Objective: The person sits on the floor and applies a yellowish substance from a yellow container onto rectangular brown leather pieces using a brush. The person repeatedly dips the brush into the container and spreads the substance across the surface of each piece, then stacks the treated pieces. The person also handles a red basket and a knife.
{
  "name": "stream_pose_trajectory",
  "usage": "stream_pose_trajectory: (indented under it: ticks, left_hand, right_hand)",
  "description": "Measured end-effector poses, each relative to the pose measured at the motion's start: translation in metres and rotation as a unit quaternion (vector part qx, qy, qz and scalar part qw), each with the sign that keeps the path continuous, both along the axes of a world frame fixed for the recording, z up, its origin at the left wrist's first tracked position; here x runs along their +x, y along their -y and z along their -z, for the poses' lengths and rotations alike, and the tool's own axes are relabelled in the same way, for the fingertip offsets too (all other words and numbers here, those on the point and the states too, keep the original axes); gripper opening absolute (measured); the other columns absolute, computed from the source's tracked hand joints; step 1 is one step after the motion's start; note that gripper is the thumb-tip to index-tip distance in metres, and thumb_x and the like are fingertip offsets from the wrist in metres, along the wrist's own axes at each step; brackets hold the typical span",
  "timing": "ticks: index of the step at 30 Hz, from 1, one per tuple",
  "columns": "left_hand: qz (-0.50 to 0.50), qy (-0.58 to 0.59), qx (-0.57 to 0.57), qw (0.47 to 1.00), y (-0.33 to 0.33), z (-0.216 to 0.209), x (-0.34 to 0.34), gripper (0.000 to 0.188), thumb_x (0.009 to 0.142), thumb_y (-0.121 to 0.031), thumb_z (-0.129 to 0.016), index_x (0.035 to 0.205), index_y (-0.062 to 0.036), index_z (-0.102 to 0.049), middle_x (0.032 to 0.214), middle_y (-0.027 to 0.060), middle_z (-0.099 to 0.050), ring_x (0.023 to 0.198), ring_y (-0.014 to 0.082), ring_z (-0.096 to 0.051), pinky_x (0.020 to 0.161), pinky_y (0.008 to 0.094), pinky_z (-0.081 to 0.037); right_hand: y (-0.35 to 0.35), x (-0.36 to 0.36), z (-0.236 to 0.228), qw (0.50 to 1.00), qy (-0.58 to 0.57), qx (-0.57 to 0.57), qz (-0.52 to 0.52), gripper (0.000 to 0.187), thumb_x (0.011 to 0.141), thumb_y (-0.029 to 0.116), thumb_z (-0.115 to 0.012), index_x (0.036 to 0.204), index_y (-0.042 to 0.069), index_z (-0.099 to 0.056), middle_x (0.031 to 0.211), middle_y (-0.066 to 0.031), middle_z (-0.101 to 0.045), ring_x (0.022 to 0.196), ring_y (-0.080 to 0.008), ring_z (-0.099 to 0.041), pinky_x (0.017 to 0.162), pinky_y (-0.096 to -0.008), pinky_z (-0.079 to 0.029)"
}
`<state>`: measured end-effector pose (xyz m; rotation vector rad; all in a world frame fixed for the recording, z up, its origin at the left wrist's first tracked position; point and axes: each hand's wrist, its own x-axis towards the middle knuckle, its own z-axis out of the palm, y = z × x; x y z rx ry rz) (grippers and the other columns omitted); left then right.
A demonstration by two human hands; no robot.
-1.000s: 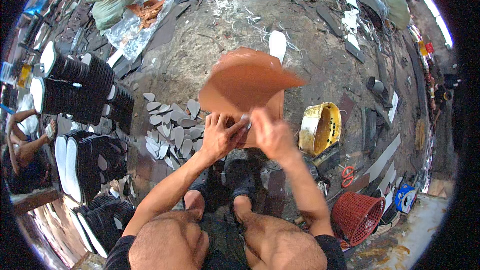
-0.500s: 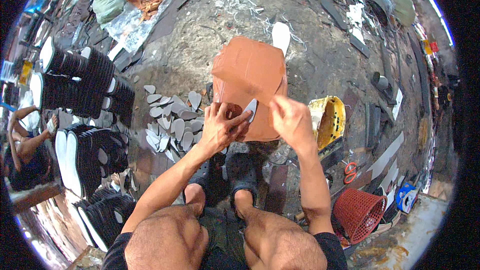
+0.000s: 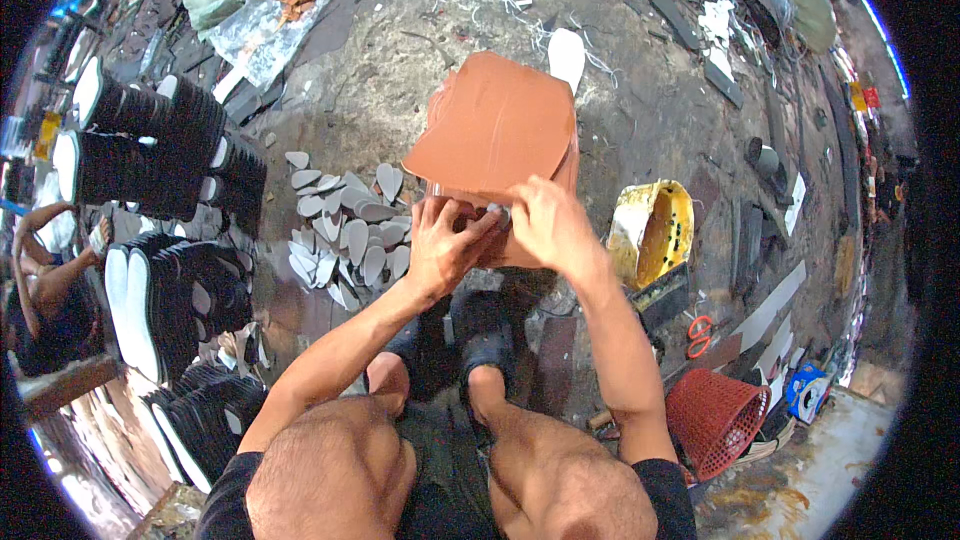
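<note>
While the brown leather sheet (image 3: 495,125) stands raised over the dirt floor (image 3: 640,110) in front of the knees, both hands grip its lower edge. Left hand (image 3: 442,245) pinches there, right hand (image 3: 548,225) likewise; I'd keep the sheet taut and fingers clear of the edge.

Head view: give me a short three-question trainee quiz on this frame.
1. True or false: both hands grip the near edge of the orange-brown sheet.
2. What lies on the floor just left of the left hand?
A. red basket
B. pile of grey teardrop pieces
C. yellow tub
3. Which container stands closest to the right hand?

Key:
1. True.
2. B, the grey pieces.
3. The yellow tub; the red basket is farther.
</note>
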<state>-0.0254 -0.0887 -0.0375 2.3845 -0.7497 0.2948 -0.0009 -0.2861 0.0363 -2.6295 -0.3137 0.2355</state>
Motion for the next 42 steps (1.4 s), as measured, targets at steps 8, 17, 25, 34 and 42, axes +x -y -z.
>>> stream_pose_trajectory:
  ticks: [8,17,25,34,42]
  left_hand:
    - [-0.019,0.011,0.040,0.999,-0.003,-0.020,-0.024,0.037,0.087,-0.038,-0.069,0.122,-0.0270,-0.068,0.108,0.0098,-0.058,0.099,0.0288,-0.051,0.084,0.0460,-0.039]
    - [-0.038,-0.015,0.028,0.999,-0.005,-0.014,-0.032,0.038,0.085,-0.042,-0.069,0.118,-0.0217,-0.069,0.104,0.0089,-0.054,0.095,0.0292,-0.048,0.081,0.0430,-0.038]
    - [-0.271,-0.477,-0.530,0.646,-0.037,-0.015,0.031,0.038,0.090,-0.020,-0.070,0.119,0.0024,-0.058,0.110,0.0102,-0.064,0.101,0.0197,-0.059,0.087,0.0354,-0.049]
    - [-0.134,-0.422,-0.581,0.683,0.003,-0.078,-0.004,0.053,0.084,0.007,-0.068,0.127,-0.0091,-0.041,0.113,0.0075,-0.063,0.094,0.0140,-0.064,0.073,0.0255,-0.054]
    - [-0.125,-0.603,-0.638,0.462,-0.014,-0.073,-0.006,0.060,0.086,0.003,-0.067,0.140,-0.0074,-0.045,0.128,0.0080,-0.060,0.116,0.0203,-0.060,0.099,0.0374,-0.050]
  right_hand:
    - [0.000,-0.011,-0.002,0.995,0.055,0.066,0.045,0.014,0.085,0.012,-0.065,0.093,0.000,-0.065,0.088,-0.0207,-0.068,0.084,-0.0390,-0.067,0.075,-0.0453,-0.053]
    - [-0.012,-0.043,-0.001,0.995,0.089,-0.036,-0.021,0.020,0.083,0.010,-0.061,0.100,0.002,-0.066,0.098,-0.0118,-0.063,0.094,-0.0296,-0.064,0.079,-0.0413,-0.054]
    - [-0.024,-0.039,-0.013,0.987,0.088,-0.120,-0.055,0.041,0.084,0.025,-0.068,0.124,0.021,-0.067,0.097,-0.0081,-0.055,0.096,-0.0258,-0.055,0.084,-0.0407,-0.042]
    - [-0.013,-0.050,0.000,0.667,-0.073,0.654,0.349,0.043,0.089,0.006,-0.069,0.128,-0.004,-0.057,0.120,-0.0110,-0.066,0.106,-0.0185,-0.064,0.091,-0.0328,-0.052]
    - [0.002,-0.059,-0.035,0.537,-0.222,0.772,0.258,0.028,0.090,0.003,-0.063,0.117,-0.005,-0.060,0.106,-0.0118,-0.070,0.097,-0.0214,-0.069,0.090,-0.0344,-0.054]
